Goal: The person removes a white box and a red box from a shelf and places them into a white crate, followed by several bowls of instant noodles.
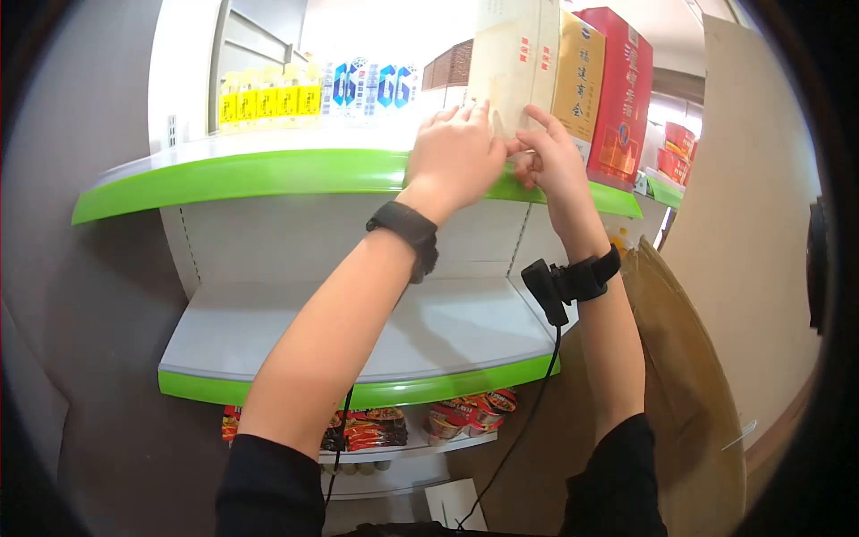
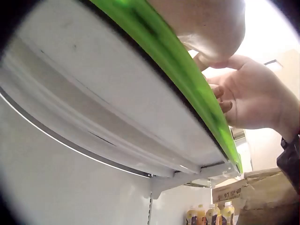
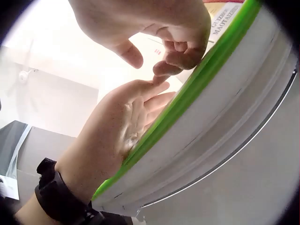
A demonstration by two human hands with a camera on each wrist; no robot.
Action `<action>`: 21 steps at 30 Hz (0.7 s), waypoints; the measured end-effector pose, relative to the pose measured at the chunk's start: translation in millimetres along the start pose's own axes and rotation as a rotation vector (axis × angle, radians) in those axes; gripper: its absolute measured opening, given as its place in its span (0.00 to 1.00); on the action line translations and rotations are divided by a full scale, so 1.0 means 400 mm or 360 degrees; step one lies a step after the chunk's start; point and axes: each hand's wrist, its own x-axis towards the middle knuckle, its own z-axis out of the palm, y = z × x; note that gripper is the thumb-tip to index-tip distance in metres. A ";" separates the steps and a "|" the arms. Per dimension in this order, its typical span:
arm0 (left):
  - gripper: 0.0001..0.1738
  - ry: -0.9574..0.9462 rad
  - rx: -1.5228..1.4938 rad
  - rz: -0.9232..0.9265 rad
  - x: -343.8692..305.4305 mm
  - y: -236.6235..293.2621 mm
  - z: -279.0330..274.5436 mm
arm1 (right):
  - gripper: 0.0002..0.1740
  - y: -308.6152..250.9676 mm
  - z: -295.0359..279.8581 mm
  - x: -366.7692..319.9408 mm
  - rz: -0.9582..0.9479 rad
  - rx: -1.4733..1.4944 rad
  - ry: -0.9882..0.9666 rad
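Note:
A tall cream box stands at the front of the top shelf, beside a gold box and a red box. My left hand lies at the cream box's lower left, fingers extended toward it over the green shelf edge. The right hand is at the box's lower front, its index finger raised against the face and the other fingers bent near the green edge. In the right wrist view, the left hand has its fingers straight beside the right hand; whether they press the box is hard to tell.
Yellow-labelled bottles and blue-and-white packs stand at the back left of the top shelf. Below is a white shelf, with red packets lower down. Brown cardboard stands at the right.

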 end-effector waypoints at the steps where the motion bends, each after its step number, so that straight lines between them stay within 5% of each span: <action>1: 0.27 -0.0047 0.0007 -0.0039 0.001 0.002 -0.002 | 0.31 0.000 0.001 -0.001 -0.0008 0.0007 0.0009; 21: 0.28 -0.0030 0.0091 -0.0106 0.002 0.007 -0.003 | 0.31 0.001 0.018 0.015 -0.0187 -0.0230 0.0019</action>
